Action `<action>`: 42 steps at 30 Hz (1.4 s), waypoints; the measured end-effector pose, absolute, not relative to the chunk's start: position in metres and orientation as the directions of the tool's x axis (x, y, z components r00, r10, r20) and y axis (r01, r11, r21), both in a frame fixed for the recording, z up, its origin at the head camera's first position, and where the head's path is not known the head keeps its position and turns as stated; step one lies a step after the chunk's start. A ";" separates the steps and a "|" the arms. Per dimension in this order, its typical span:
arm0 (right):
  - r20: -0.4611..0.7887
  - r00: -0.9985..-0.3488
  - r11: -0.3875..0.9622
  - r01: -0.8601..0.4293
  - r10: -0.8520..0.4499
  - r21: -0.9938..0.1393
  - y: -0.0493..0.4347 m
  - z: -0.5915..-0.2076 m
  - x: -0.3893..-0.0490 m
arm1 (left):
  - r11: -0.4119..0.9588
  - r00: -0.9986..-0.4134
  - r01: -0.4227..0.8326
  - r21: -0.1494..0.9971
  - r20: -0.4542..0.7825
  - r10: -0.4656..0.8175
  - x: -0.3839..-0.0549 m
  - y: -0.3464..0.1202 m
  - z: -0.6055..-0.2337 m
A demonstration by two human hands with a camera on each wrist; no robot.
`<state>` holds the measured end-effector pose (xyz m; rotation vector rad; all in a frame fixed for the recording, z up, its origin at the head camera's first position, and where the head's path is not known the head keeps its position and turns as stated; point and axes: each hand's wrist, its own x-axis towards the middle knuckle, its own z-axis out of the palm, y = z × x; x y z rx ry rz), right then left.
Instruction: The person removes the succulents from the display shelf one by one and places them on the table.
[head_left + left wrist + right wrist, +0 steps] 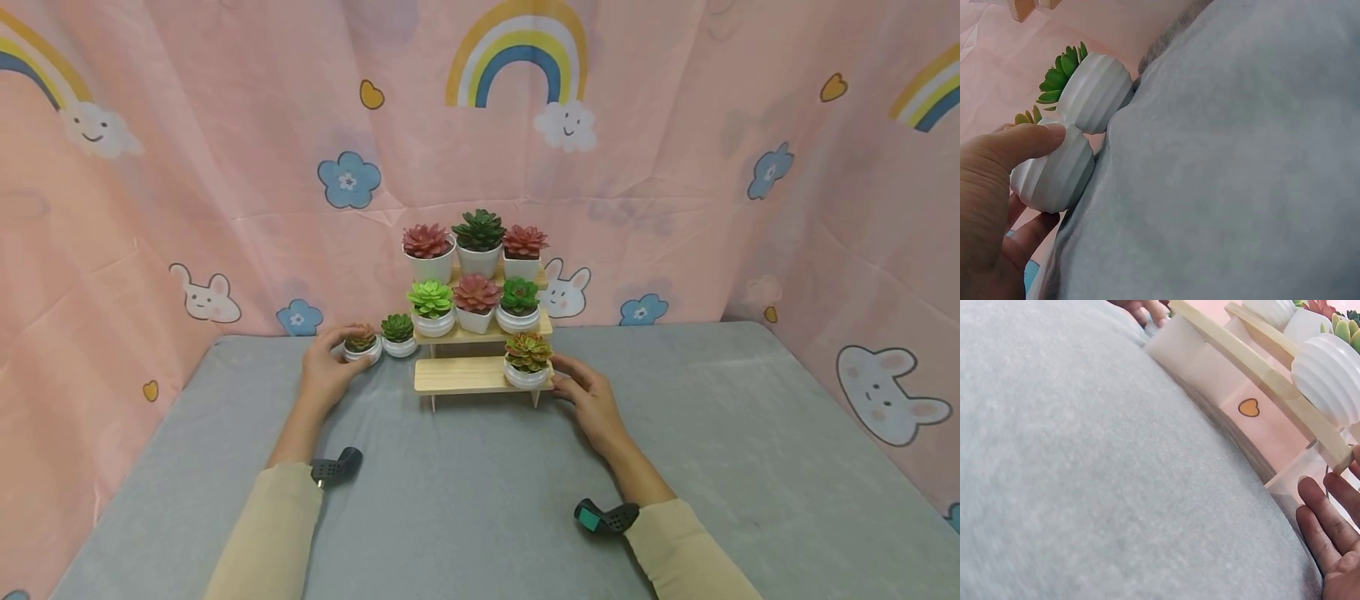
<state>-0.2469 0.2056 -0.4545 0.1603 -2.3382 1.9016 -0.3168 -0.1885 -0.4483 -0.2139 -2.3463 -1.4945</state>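
Observation:
My left hand (327, 367) holds a small potted succulent (362, 340) with reddish-brown leaves, its white ribbed pot (1054, 172) between thumb and fingers. Right beside it on the table stands a green succulent (398, 331) in a similar white pot. A stepped wooden stand (459, 377) with three tiers is at the centre. On the right end of its lowest plank sits a yellow-green and red succulent (528, 357) in a white pot. My right hand (592, 402) is at that end, fingers (1329, 519) extended and fingertips at the plank's edge.
The middle tier carries a bright green succulent (432, 300), a pink one (477, 296) and a dark green one (519, 298). Three more potted succulents line the top tier. Behind hangs a pink printed curtain (660, 92); a grey cloth (465, 492) covers the table.

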 end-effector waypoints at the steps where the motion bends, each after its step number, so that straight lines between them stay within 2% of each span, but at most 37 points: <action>1: 0.161 -0.987 0.204 -0.158 -0.004 -0.966 0.205 -0.455 -0.247 | 0.429 -0.928 0.309 0.849 0.368 -0.059 -0.316 -0.189 -0.448; 15: 0.170 -0.985 0.202 -0.167 -0.004 -0.965 0.207 -0.453 -0.246 | 0.454 -0.932 0.294 0.841 0.358 -0.059 -0.315 -0.187 -0.444; 26: 0.183 -0.983 0.202 -0.181 -0.008 -0.963 0.206 -0.455 -0.247 | 0.548 -0.951 0.230 0.804 0.306 -0.051 -0.309 -0.187 -0.418; 42: 0.178 -0.984 0.218 -0.176 -0.011 -0.960 0.206 -0.456 -0.248 | 0.616 -0.873 0.370 0.695 0.487 -0.025 -0.287 -0.159 -0.370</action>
